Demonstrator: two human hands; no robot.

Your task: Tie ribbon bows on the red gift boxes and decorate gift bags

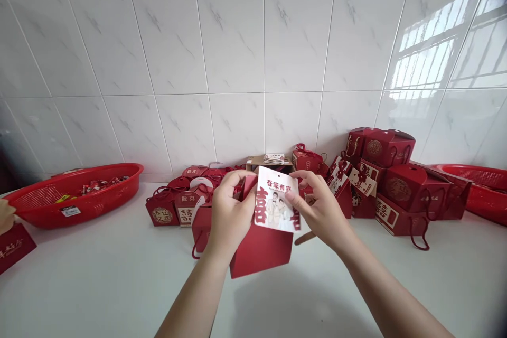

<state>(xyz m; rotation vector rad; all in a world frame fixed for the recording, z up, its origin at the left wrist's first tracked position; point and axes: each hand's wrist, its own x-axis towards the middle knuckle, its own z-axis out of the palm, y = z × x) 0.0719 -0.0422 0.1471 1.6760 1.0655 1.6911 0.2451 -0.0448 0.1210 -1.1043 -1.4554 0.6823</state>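
Observation:
A plain red gift box (261, 256) is held up in front of me, above the white table, tilted a little. My left hand (232, 211) is closed around its upper left side, the thumb at the edge of a white printed card. That card (277, 198) has red Chinese characters, a drawing of a couple and a small hole at the top, and it covers the box's upper front. My right hand (322, 211) pinches the card at its right edge between thumb and fingers. Whether a cord joins card and box cannot be made out.
Several red gift boxes (162, 208) stand behind on the left, and more boxes (412, 190) are piled on the right. Red baskets (43, 214) flank them. A stack of cards (274, 158) lies at the back by the tiled wall (237, 53).

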